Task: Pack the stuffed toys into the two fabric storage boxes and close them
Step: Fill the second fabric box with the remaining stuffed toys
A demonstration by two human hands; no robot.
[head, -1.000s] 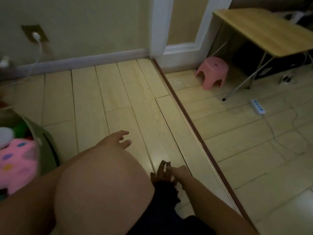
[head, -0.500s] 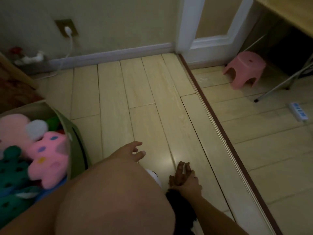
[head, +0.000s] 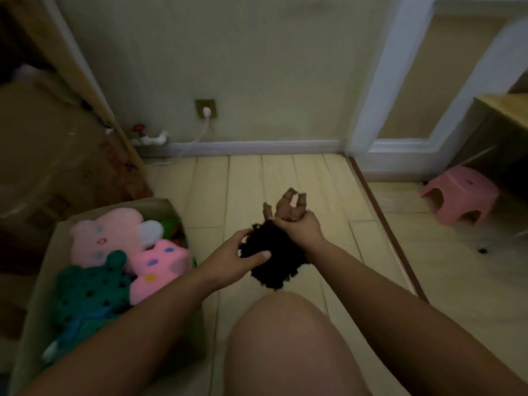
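A pink plastic stool stands on the pale wood-plank floor at the right, near the corner of a wooden table. On the wall, a white plug sits in a brass-coloured socket. A white baseboard runs below, meeting a white door frame.

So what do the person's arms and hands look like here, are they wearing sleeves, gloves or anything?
Both arms are bare as far as the picture shows: no sleeves reach the forearms. The left hand and right hand are bare too, with no gloves. No watch, bracelet or ring shows on either wrist or hand, though the light is dim. The left thumbnail looks short and unpainted.
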